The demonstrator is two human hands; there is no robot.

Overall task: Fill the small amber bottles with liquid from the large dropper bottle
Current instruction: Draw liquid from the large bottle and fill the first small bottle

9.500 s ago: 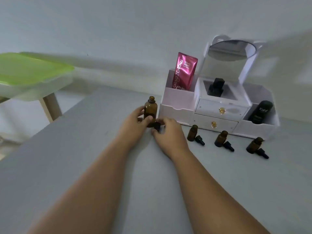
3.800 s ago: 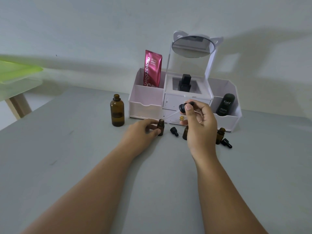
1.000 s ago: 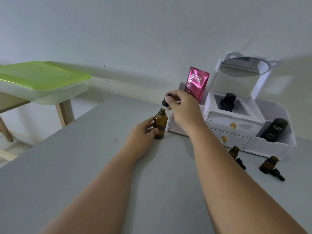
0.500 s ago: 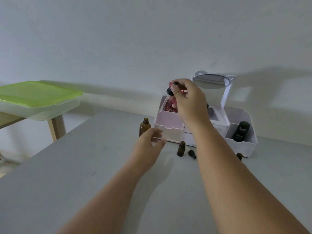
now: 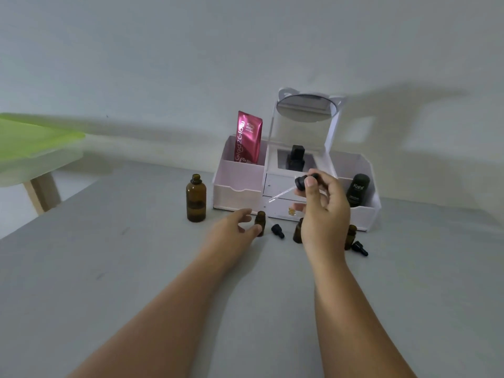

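Note:
The large amber bottle (image 5: 195, 199) stands uncapped on the grey table, left of the organiser. My right hand (image 5: 323, 211) pinches the black bulb of its dropper (image 5: 304, 181), with the glass pipette slanting down-left above the small bottles. My left hand (image 5: 234, 227) lies on the table with fingers apart, its thumb right beside the first small amber bottle (image 5: 260, 223), which is open. A second small bottle (image 5: 297, 231) and a third (image 5: 351, 236) are partly hidden behind my right hand. Two small black caps (image 5: 277, 231) (image 5: 360, 248) lie on the table.
A white cosmetics organiser (image 5: 240, 192) with drawers and a round mirror (image 5: 306, 107) stands just behind the bottles. It holds a pink sachet (image 5: 248, 137) and a black bottle (image 5: 357, 189). A green-lidded box (image 5: 32, 137) sits on a wooden stand at far left.
My right hand brought the dropper down from above the organiser to just over the small bottles. My left hand left the large bottle and moved right to the first small bottle.

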